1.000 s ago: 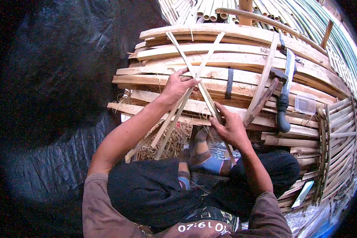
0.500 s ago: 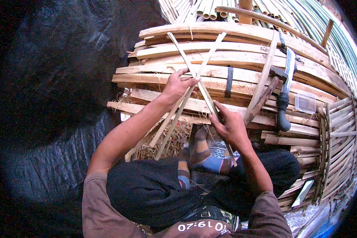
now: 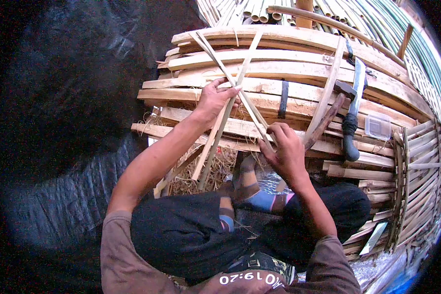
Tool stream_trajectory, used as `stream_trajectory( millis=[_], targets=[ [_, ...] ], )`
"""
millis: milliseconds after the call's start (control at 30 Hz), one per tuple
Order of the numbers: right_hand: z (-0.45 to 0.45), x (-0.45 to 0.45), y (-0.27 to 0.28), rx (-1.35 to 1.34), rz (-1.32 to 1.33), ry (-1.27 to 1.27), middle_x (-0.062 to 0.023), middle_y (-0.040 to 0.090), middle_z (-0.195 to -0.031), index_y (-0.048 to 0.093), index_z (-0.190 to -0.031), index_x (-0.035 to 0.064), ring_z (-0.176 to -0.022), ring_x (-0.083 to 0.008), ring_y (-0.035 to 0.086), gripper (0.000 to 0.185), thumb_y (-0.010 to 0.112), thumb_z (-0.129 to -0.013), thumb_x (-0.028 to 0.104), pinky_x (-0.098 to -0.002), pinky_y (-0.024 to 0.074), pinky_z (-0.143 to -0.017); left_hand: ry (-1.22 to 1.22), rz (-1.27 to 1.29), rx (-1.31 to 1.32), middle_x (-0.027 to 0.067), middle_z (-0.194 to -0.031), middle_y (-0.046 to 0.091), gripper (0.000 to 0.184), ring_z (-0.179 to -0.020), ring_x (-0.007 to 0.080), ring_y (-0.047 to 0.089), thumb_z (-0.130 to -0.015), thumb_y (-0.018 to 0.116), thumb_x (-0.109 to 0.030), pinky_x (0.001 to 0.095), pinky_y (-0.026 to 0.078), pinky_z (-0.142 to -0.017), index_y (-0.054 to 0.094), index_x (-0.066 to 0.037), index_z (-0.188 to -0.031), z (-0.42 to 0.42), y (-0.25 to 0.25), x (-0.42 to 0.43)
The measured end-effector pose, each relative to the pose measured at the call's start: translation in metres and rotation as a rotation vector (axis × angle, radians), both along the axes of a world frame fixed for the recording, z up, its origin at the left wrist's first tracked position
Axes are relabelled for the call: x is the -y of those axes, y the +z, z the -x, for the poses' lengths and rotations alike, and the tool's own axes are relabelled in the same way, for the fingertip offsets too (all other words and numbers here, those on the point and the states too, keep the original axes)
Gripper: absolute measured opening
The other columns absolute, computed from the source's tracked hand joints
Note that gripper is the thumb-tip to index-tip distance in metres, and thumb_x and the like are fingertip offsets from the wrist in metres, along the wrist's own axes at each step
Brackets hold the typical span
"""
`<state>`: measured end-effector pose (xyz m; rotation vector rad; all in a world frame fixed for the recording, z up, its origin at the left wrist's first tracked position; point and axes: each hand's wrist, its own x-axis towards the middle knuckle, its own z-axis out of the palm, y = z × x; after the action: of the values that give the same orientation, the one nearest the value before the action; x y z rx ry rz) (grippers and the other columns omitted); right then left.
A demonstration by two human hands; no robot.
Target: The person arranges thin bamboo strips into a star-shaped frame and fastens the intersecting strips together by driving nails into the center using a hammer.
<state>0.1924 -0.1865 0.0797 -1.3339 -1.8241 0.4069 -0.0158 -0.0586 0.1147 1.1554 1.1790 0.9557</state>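
My left hand is closed in a pinch around thin bamboo strips close to where they cross others in an X. Their lower ends hang over the near edge of the slatted bench. Right of it, my right hand is closed on the lower part of the other bamboo strips, which slant to the upper left. Fingers partly hide the strips at both grips. Beyond my right hand lies a hammer, and beside that a machete with a dark wrapped handle.
A clear plastic box sits on the slats at the right. Bamboo poles are stacked at the far side. Shavings lie below the bench by my feet. A dark sheet covers the left side.
The crossed strips have shifted up and left, and their upper ends now show slightly apart. My right hand has risen a little with its fingers more curled. My left hand moved slightly left.
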Motion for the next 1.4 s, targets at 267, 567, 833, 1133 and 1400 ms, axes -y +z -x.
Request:
stream_trajectory(
  millis=[267, 567, 833, 1133, 1400],
  targets=[
    [0.003, -0.003, -0.008, -0.031, -0.064, -0.051, -0.0132, 0.064, -0.099, 0.062, -0.086, 0.0010, -0.090, -0.0308, 0.062, 0.016, 0.071, -0.079, 0.012, -0.0394, 0.0503, -0.078, 0.045, -0.020, -0.006, 0.0091, -0.092, 0.068, 0.038, -0.074, 0.0144, 0.068, -0.095, 0.062, -0.019, 0.0238, 0.057, -0.059, 0.053, 0.003, -0.124, -0.006, 0.007, 0.004],
    [0.001, -0.006, -0.017, -0.143, -0.092, 0.019, -0.0125, 0.063, -0.099, 0.062, -0.090, 0.0028, -0.092, -0.0316, 0.059, 0.020, 0.071, -0.079, 0.017, -0.0406, 0.0480, -0.080, 0.023, 0.036, -0.014, 0.0028, -0.086, 0.065, 0.038, -0.062, 0.0086, 0.061, -0.098, 0.056, -0.020, 0.0200, 0.050, -0.054, 0.051, -0.004, -0.132, 0.009, -0.004, -0.001],
    [-0.005, -0.006, -0.003, -0.361, 0.027, -0.036, -0.0143, 0.067, -0.081, 0.061, -0.099, 0.0038, -0.068, -0.0250, 0.067, 0.020, 0.070, -0.085, 0.015, -0.0353, 0.0511, -0.060, 0.100, 0.005, 0.043, 0.0030, -0.082, 0.064, 0.046, -0.063, 0.0083, 0.059, -0.095, 0.057, -0.011, 0.0220, 0.050, -0.051, 0.044, -0.005, -0.138, 0.012, 0.013, -0.001],
    [-0.023, -0.018, -0.013, -0.641, 0.254, 0.009, -0.0060, 0.066, -0.070, 0.059, -0.120, 0.0004, -0.062, -0.0095, 0.061, 0.031, 0.064, -0.093, 0.015, -0.0261, 0.0493, -0.058, 0.099, -0.061, 0.121, 0.0122, -0.118, 0.055, 0.045, -0.087, 0.0177, 0.065, -0.094, 0.048, 0.001, 0.0249, 0.054, -0.067, 0.039, -0.008, -0.137, -0.036, 0.046, 0.032],
    [-0.008, -0.024, -0.047, -0.704, 0.159, -0.036, 0.0001, 0.059, -0.068, 0.056, -0.124, 0.0020, -0.060, -0.0034, 0.052, 0.030, 0.059, -0.098, 0.016, -0.0178, 0.0368, -0.051, 0.212, -0.104, 0.212, 0.0068, -0.110, 0.056, 0.039, -0.087, 0.0133, 0.060, -0.095, 0.049, -0.001, 0.0237, 0.053, -0.068, 0.041, -0.010, -0.132, -0.053, 0.047, 0.041]
  ],
)
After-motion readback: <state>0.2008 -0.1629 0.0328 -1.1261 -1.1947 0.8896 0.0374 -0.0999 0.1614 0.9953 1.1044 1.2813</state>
